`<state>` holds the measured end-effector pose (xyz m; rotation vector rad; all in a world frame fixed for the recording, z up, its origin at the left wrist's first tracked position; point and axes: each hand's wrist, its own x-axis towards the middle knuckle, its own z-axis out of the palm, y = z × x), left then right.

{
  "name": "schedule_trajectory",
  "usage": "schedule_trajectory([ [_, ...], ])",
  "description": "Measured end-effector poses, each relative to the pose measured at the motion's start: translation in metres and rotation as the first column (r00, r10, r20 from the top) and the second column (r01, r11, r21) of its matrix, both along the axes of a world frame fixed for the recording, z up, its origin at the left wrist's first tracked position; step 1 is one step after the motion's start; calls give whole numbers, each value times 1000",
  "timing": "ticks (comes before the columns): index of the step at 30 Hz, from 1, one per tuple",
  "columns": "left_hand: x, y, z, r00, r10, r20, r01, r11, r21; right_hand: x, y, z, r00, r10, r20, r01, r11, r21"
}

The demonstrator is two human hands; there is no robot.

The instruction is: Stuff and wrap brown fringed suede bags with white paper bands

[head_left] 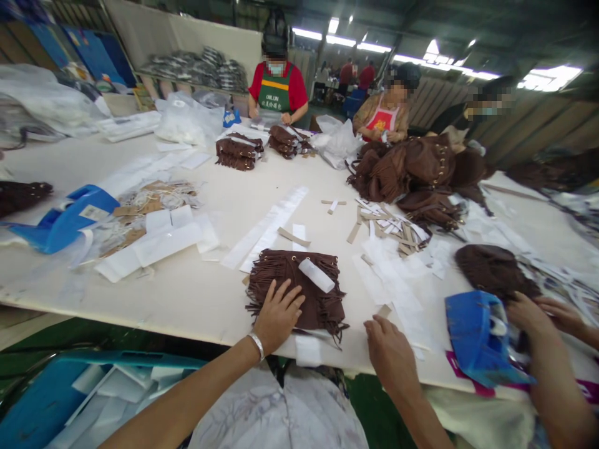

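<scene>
A dark brown fringed bag (311,305) lies flat near the table's front edge, a white wrapped piece (317,275) across its upper right part. Resting on the bag's left half is my left hand (279,313), fingers spread and pressed down. To the right of the bag, my right hand (390,349) lies at the table edge with its fingers loosely bent. A small tan strip (384,310) shows just beyond those fingertips; whether they touch it I cannot tell. Another tan strip (294,237) lies behind the bag, and a white paper piece (307,350) hangs over the edge below it.
Blue tape dispensers (477,337) (70,218) stand right and left. Tan and white strips (393,227) lie behind my right hand, near piled brown bags (412,168). A co-worker's hands (531,315) work at right. A teal bin (42,405) with paper sits below left.
</scene>
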<state>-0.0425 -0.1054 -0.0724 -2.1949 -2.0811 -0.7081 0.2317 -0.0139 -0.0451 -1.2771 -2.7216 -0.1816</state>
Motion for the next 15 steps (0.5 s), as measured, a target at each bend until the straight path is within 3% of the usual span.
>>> schedule_trajectory([
  [3,-1,1,7,999,18,-30,-18,999,-30,-37,-19,10,975,168,-146,-166,986,21],
  [6,-9,6,15,997,-14,-73,8,997,-78,-84,-35,5,905,387,-177,-395,919,-7],
  [8,-18,10,19,995,-36,-91,26,993,-111,-103,-37,-5,899,405,-168,-414,910,-17],
  [11,-35,16,17,995,-18,-93,6,992,-127,-106,-29,-18,907,379,-180,-392,919,-39],
  [15,-61,19,3,989,129,-72,-134,988,-70,-97,-24,-20,900,384,-206,-403,913,-60],
])
